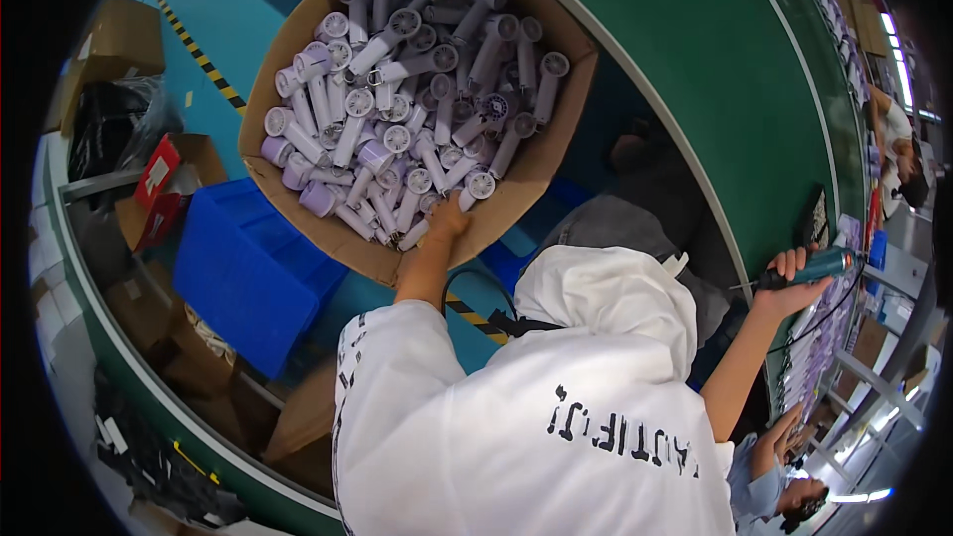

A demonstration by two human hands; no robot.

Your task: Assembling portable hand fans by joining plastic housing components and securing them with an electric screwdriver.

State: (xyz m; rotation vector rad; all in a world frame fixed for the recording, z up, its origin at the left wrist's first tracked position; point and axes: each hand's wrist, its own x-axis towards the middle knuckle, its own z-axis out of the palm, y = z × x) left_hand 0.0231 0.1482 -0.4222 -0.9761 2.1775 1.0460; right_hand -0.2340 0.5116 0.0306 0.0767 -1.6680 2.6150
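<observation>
My left hand (452, 218) reaches over the near edge of a large cardboard box (362, 260). Its fingers are closed around a white handheld fan (481, 185), whose round head shows past the fingertips. Many similar white and pale-purple fans (395, 139) lie heaped in the box at mixed angles. Off to the right, my right hand (789, 283) grips a teal and black electric screwdriver (822, 266). The thin bit points left, and a dark cord hangs from the tool beside the green work surface.
A green conveyor (685, 10) with a pale edge curves along the right. More fans (819, 337) lie beyond it, near two other people (898, 144). On the left are a blue bin (253, 263), a red carton (164, 184) and black plastic bags (114, 129). Striped tape (194, 45) marks the floor.
</observation>
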